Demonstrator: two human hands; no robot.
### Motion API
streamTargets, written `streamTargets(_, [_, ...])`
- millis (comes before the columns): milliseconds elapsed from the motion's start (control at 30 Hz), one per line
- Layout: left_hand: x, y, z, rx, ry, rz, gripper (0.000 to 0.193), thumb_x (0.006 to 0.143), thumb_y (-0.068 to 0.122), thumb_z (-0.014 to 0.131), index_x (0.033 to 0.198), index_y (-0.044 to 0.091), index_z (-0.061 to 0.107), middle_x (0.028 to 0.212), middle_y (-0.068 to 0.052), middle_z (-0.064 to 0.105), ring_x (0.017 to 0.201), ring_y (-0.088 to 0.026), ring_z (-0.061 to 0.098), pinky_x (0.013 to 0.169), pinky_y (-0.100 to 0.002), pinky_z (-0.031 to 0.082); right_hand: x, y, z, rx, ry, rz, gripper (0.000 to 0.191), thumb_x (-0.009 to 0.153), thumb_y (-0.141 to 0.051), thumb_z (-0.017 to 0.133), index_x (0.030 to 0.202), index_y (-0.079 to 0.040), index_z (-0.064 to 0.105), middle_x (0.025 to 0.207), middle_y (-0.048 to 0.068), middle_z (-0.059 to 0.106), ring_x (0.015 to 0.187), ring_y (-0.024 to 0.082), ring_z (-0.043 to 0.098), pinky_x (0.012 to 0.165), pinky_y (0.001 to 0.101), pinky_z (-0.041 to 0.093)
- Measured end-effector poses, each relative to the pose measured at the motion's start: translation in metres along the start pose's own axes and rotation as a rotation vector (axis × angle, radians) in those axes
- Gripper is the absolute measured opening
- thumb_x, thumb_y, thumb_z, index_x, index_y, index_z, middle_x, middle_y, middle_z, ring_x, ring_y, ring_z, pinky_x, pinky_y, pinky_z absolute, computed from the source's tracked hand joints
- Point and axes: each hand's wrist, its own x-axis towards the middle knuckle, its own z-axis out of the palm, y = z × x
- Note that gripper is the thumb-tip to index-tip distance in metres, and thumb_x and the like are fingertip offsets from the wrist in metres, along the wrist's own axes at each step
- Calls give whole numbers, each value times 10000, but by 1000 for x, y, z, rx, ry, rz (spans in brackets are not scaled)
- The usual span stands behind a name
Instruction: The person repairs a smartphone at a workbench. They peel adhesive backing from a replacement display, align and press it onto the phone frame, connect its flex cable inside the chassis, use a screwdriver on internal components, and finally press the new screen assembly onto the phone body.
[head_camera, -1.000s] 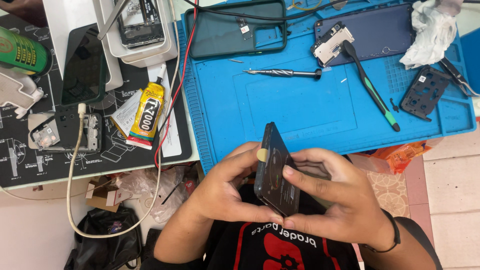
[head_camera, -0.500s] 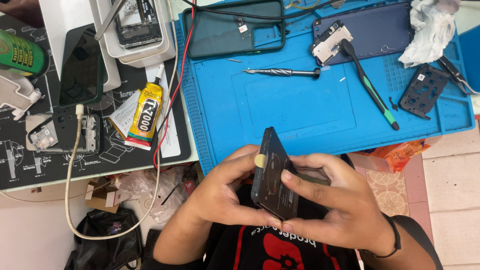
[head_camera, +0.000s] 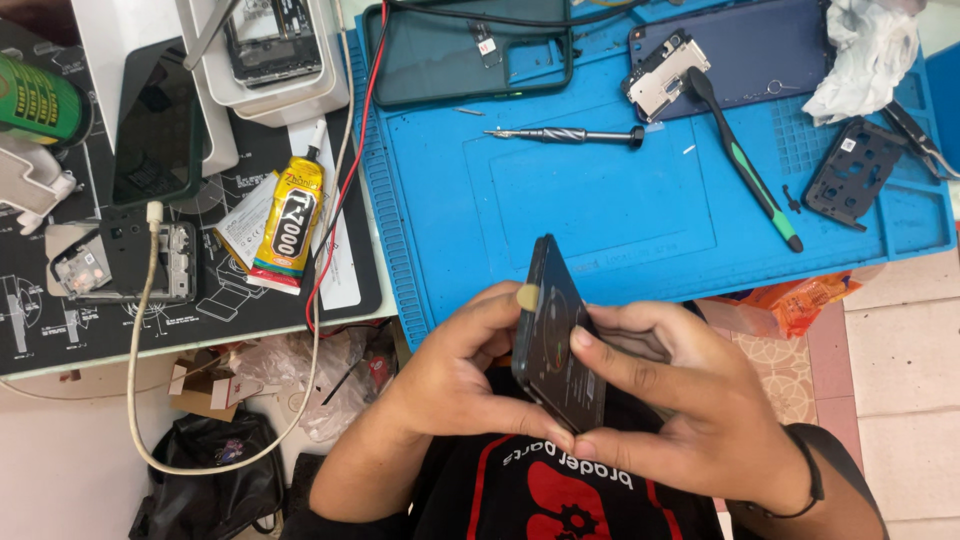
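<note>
Both my hands hold a dark smartphone (head_camera: 556, 340) on edge, just below the front rim of the blue work mat (head_camera: 600, 210). My left hand (head_camera: 462, 372) grips its left side, thumb pressing a small yellow pick (head_camera: 527, 296) against the phone's edge. My right hand (head_camera: 672, 400) wraps the right side, with a finger laid across the dark face. The phone is tilted, its top end pointing toward the mat.
On the mat lie a grey screwdriver (head_camera: 565, 135), a black and green pry tool (head_camera: 745, 160), a dark phone screen (head_camera: 470, 50), a blue back cover (head_camera: 740, 50), a black frame piece (head_camera: 855, 172) and crumpled tissue (head_camera: 870, 50). A yellow glue tube (head_camera: 288, 222) lies on the black mat (head_camera: 120, 300) at left.
The phone has shifted slightly in my hands; my fingers have adjusted their grip a little. Nothing on the mats has moved.
</note>
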Motion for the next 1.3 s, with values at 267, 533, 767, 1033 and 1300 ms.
streamTargets(267, [1, -12, 6, -70, 81, 67, 924, 810, -39, 932, 1563, 70, 408, 1481, -121, 556, 1394, -226, 573, 1195, -423, 516, 7, -12, -11, -86, -61, 134, 760, 693, -270, 915, 1378, -76, 648, 1299, 142, 655, 1155, 242, 686, 944, 322, 535])
streamTargets(533, [4, -16, 12, -228, 140, 108, 978, 823, -126, 883, 1587, 112, 321, 1498, -127, 493, 1375, -248, 567, 1104, -466, 564, 18, -23, -10, -143, -93, 195, 730, 731, -345, 870, 1383, -107, 643, 1250, 131, 665, 1097, 230, 688, 914, 298, 549])
streamTargets(767, [21, -8, 23, -318, 433, 196, 944, 962, 46, 772, 1671, 185, 165, 1475, -176, 535, 1371, -276, 578, 1094, -403, 526, 44, -17, -5, -289, 79, -62, 419, 950, -225, 617, 1327, -42, 640, 1326, 278, 560, 1220, 401, 596, 1042, 463, 474])
streamTargets(1033, [36, 21, 13, -389, 612, 235, 728, 1050, 311, 634, 1624, 149, 217, 1288, -142, 637, 1111, -216, 683, 867, -356, 590, 46, -13, 16, -360, 465, -224, 447, 788, -174, 866, 1140, -13, 643, 1052, 152, 688, 983, 291, 705, 1053, 481, 555])
streamTargets(1300, [41, 19, 15, -434, 671, 216, 471, 1095, 420, 550, 1413, 77, 489, 1234, -158, 694, 1082, -237, 716, 882, -387, 605, 47, 1, 28, -435, 479, -255, 346, 844, -48, 889, 1121, -68, 684, 1074, 81, 727, 1023, 225, 719, 1119, 485, 564])
